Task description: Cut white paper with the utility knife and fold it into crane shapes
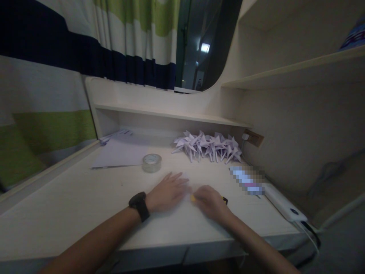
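— What do your hands have right now?

— My left hand lies flat, fingers spread, pressing down on a pale sheet of paper on the desk. The sheet is hard to make out against the desktop. There is a black watch on that wrist. My right hand is curled around a small yellow and black tool, its yellow tip just beside my left fingertips; I cannot tell what kind of tool it is.

— And where is the paper relative to everything else?

— It sits at the middle of the desk, near the front edge. Behind it stands a roll of clear tape, and to the left of that a larger sheet. A row of folded paper cranes lines the back, under the low shelf. To my right, a white power bank lies by the wall with a cable attached.
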`<state>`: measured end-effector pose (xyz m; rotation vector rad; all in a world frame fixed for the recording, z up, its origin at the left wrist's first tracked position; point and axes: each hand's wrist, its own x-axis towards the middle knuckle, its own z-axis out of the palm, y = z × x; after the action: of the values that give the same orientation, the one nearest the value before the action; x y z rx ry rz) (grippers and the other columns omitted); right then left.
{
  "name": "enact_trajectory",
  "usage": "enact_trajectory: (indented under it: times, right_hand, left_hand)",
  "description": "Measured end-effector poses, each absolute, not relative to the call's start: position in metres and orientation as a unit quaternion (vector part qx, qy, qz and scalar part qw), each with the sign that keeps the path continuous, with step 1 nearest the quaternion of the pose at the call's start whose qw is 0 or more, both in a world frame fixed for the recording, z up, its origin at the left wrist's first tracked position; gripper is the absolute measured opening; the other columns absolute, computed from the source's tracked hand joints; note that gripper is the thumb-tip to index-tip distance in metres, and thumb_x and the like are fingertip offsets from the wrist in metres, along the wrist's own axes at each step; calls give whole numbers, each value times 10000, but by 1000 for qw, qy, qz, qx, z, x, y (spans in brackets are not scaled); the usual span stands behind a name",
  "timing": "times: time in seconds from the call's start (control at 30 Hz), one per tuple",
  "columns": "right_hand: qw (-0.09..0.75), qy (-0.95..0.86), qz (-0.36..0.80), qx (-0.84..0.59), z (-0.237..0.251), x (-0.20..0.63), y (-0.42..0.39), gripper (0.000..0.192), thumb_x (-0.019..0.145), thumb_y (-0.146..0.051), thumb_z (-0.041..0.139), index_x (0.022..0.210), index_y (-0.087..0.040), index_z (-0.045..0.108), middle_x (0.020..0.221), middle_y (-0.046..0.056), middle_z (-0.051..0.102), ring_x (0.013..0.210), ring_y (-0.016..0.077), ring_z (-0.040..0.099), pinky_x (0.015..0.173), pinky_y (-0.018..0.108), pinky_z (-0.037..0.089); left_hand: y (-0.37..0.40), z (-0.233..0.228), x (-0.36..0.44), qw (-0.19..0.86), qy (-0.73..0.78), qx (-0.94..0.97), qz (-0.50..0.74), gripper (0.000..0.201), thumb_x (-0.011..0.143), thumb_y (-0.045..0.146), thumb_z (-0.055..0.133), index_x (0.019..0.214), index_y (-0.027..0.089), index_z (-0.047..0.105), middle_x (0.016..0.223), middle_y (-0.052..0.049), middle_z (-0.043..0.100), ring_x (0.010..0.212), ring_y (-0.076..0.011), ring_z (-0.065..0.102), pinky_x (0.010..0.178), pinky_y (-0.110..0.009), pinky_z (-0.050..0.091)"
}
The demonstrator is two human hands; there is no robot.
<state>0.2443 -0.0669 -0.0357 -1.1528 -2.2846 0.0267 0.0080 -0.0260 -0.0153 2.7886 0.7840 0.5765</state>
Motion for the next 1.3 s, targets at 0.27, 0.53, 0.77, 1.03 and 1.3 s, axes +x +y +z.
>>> enact_trajectory:
  times: [0.27, 0.53, 0.77, 1.03, 1.3]
  right_hand:
    - [281, -851, -22, -442, -41, 237, -68, 89, 819, -191, 626, 876, -216, 690, 831, 45, 662, 786, 170, 609, 733, 278, 466]
    - [291, -843, -5, -453, -38, 232, -74, 90, 829, -188, 601, 854, -204, 685, 831, 60, 650, 796, 185, 597, 723, 296, 463]
    - [290, -857, -10, -426, -40, 235, -70, 101, 840, -228, 603, 866, -214, 700, 833, 57, 649, 776, 176, 596, 706, 288, 464]
    - [270, -856, -29, -440, -40, 235, -73, 133, 866, -236, 577, 891, -224, 707, 841, 57, 647, 804, 189, 579, 736, 311, 446]
    - [259, -854, 16, -451, -36, 234, -74, 135, 844, -248, 609, 939, -203, 694, 882, 60, 630, 843, 190, 563, 774, 309, 431]
  left_hand:
    - [-25, -36, 12, 87, 275, 948, 133, 452, 978, 446, 272, 1415, 358, 348, 1498, -24, 342, 1397, -295, 204, 1100, -552, 92]
    - [-24, -36, 12, 97, 278, 946, 134, 464, 981, 453, 248, 1423, 345, 341, 1506, -26, 325, 1403, -296, 189, 1104, -544, 76]
    - [-25, -36, 11, 106, 275, 946, 137, 467, 975, 462, 262, 1421, 350, 342, 1509, -27, 317, 1402, -292, 194, 1107, -527, 98]
    - [-5, -29, -7, 127, 278, 941, 146, 465, 978, 466, 260, 1415, 344, 360, 1522, -24, 286, 1409, -276, 182, 1115, -490, 130]
    - [-7, -38, -8, 55, 332, 936, 100, 468, 980, 494, 169, 1417, 417, 314, 1533, 29, 259, 1403, -293, 193, 1103, -535, 121]
